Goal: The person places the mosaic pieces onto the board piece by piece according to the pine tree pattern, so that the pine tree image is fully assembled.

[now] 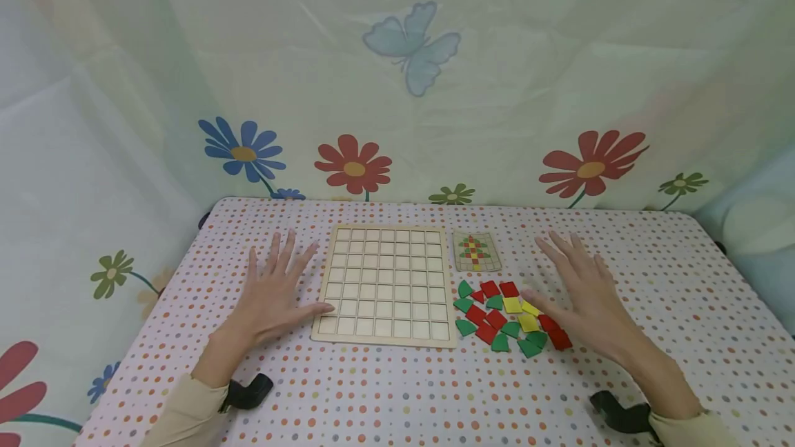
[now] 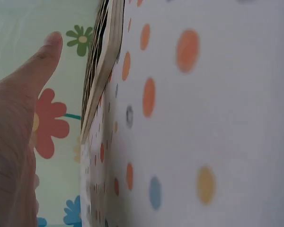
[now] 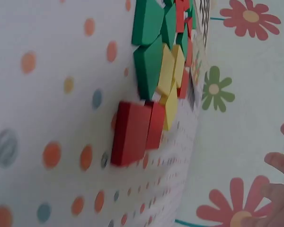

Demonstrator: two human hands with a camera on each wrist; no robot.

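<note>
My left hand [image 1: 271,299] is spread with fingers straight, its thumb overlapping the left edge of a wooden grid board [image 1: 384,347] in the head view. The board's square cells hold no pieces. On the other side, my right hand [image 1: 586,302] is also spread and holds nothing, its thumb over the edge of a loose group of flat blocks. Among them are red blocks [image 1: 475,314], green curved-edge blocks [image 1: 465,327] and yellow blocks [image 1: 528,323]. In the right wrist view a red block [image 3: 131,135] lies nearest the camera.
A small pattern card [image 1: 491,262] with a tree-like picture lies right of the board's top corner. The table [image 1: 385,399] has a dotted cloth. Behind it hangs a flowered curtain [image 1: 497,88]. Black wrist mounts [image 1: 248,392] sit at both sleeves.
</note>
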